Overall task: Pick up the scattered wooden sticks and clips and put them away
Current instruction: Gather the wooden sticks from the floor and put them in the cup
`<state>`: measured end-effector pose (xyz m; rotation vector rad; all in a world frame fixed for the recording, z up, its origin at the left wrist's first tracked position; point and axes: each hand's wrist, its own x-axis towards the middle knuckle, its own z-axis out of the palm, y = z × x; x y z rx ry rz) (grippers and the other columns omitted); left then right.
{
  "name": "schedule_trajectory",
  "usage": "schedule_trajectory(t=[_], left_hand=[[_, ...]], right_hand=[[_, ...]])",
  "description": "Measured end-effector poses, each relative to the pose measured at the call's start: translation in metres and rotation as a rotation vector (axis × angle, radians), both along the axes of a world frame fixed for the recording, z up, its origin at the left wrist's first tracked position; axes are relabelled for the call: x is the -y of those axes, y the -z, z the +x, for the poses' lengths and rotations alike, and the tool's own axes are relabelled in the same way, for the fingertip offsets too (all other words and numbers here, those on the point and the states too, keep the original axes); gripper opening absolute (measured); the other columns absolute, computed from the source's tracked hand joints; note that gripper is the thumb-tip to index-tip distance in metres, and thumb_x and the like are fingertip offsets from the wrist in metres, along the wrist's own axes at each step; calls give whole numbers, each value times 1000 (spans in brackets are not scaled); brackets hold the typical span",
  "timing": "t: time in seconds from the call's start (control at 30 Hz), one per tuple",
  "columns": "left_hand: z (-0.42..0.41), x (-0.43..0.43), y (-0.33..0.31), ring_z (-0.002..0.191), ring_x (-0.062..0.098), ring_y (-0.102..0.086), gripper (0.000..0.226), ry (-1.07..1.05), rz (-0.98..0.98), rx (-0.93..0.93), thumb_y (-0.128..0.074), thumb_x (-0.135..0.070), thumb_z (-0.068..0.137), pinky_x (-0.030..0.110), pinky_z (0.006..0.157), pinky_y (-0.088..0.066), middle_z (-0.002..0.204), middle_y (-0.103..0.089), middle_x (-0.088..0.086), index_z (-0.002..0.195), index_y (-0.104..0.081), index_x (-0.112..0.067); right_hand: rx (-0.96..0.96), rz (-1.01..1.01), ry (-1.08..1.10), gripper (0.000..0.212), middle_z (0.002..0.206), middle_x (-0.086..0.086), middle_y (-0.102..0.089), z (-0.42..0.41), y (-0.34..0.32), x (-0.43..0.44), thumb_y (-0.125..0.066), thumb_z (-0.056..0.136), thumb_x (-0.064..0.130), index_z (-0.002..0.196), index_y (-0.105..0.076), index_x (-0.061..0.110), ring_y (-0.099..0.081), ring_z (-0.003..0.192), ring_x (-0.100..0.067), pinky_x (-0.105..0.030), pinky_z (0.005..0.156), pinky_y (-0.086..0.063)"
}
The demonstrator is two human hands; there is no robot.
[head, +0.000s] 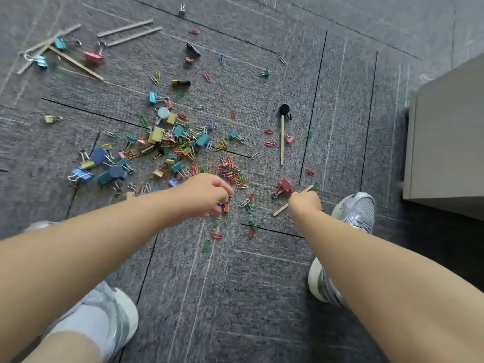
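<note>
I'm looking at what is reading as an office floor: grey carpet tiles (235,284) with dark seams are running all around a pale laminate cabinet (445,132). Well to the left of the cabinet, stationery is lying scattered: coloured binder clips (157,134), paper clips (227,166) and, farther left still, long strips of staples (125,28).

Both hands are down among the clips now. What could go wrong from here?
The left hand pinches several small coloured clips at once; some may drop back onto the grey carpet. The thin wooden stick gripped by the right hand passes beside the red binder clip and could flick it away when lifted. The silver sneaker sits near stray paper clips and might tread on them.
</note>
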<state>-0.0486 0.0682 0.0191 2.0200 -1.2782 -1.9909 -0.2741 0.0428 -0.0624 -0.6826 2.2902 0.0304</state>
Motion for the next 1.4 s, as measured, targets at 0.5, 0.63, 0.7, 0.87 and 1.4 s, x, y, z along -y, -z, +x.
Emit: schedule_trajectory(t=[0.5, 0.63, 0.7, 0.87, 1.4], left_hand=[[4, -11, 57, 69, 15, -56, 23, -381, 94, -63, -41, -4, 96, 23, 55, -43, 99, -65, 8, 97, -62, -14], [15, -6, 60, 71, 16, -57, 24, -398, 86, -35, -39, -3, 96, 24, 55, -43, 98, -65, 9, 98, -61, -11], [20, -1, 62, 70, 16, -57, 24, -415, 77, -21, -39, -3, 96, 24, 55, -43, 97, -65, 10, 97, -61, -12], [34, 20, 69, 68, 15, -58, 27, -501, 32, 0, -38, -2, 95, 23, 54, -43, 92, -66, 7, 91, -62, -14], [194, 136, 98, 69, 20, -61, 26, -978, -281, 396, -37, -6, 92, 35, 64, -52, 84, -65, 1, 85, -57, -21]], right_hand=[[-82, -337, 136, 22, 96, -13, -62, -3, 28, 50, -54, 86, 18, 100, -59, 1, -58, 81, -28, -28, 60, -42], [-77, -365, -149, 22, 93, -9, -55, 18, 19, 88, -40, 95, 20, 103, -53, 4, -50, 74, -22, -29, 54, -33], [-107, -316, -285, 19, 98, -10, -51, 25, 22, 103, -40, 97, 12, 113, -47, 3, -50, 83, -24, -32, 59, -37], [-87, -207, -445, 29, 120, -20, -54, 35, 43, 127, -46, 97, 19, 119, -44, 0, -54, 105, -35, -37, 76, -42], [-144, -419, -521, 11, 77, -18, -56, 94, 20, 178, -40, 92, 15, 96, -43, 5, -51, 69, -32, -38, 63, -40]])
